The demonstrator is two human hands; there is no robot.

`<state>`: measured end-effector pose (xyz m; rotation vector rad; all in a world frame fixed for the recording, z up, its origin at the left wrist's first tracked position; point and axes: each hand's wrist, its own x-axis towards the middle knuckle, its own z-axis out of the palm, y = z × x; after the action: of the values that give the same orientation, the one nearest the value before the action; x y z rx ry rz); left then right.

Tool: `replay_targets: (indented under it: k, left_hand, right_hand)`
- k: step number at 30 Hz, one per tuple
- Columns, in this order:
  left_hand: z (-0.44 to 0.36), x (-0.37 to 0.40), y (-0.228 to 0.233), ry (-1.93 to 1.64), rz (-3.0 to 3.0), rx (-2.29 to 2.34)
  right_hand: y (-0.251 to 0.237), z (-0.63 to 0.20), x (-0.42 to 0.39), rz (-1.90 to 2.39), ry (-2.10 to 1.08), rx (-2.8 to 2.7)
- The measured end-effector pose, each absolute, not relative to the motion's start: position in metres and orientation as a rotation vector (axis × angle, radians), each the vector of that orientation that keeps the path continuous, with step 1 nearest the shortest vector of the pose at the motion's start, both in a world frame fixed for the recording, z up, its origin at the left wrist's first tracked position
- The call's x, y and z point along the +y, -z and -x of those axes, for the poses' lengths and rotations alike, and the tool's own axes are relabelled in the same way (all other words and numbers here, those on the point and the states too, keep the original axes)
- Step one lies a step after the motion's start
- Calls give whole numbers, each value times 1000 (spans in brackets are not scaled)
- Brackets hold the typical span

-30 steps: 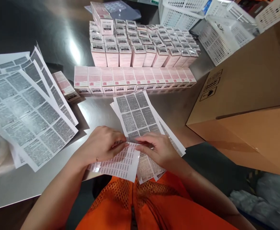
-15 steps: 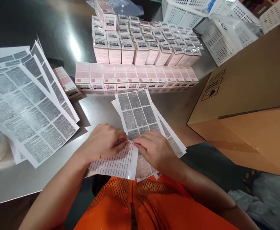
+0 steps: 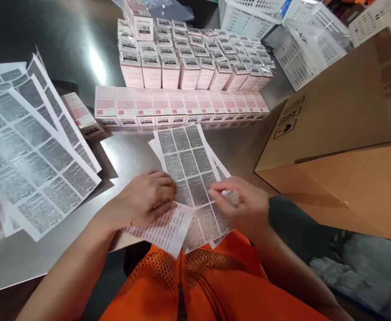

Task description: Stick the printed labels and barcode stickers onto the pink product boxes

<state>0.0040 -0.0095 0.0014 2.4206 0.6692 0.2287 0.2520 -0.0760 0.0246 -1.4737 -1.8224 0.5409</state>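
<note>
Left hand [image 3: 146, 198] pressed on small label strip [image 3: 166, 227] at near table [image 3: 64, 26] edge, fingers curled, pinching it. Right hand [image 3: 245, 205] just right of it, fingertips pinched together, perhaps on a peeled sticker, not clear. Label sheet [image 3: 190, 162] between both hands, long axis running near to far toward pink boxes [image 3: 178, 104].
</note>
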Motion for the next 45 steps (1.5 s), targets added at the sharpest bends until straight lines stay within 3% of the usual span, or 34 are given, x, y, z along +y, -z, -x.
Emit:
replay_targets:
  k: [4, 13, 28, 40, 45]
  left_hand:
    - [-10, -12, 12, -234, -2399, 421]
    - [-21, -15, 41, -337, -2385, 385]
    - [-19, -18, 37, -255, -2349, 450]
    - [-18, -18, 43, -290, -2438, 384]
    - [-22, -21, 35, -251, -2412, 381]
  right_hand:
    - [-12, -288, -81, 1673, -779, -1184]
    - [14, -310, -94, 1767, -1133, -1015]
    - [37, -310, -93, 1857, -1029, -1114]
    - [29, -305, -88, 2035, -640, -1184]
    - [25, -307, -75, 1990, -615, -1191]
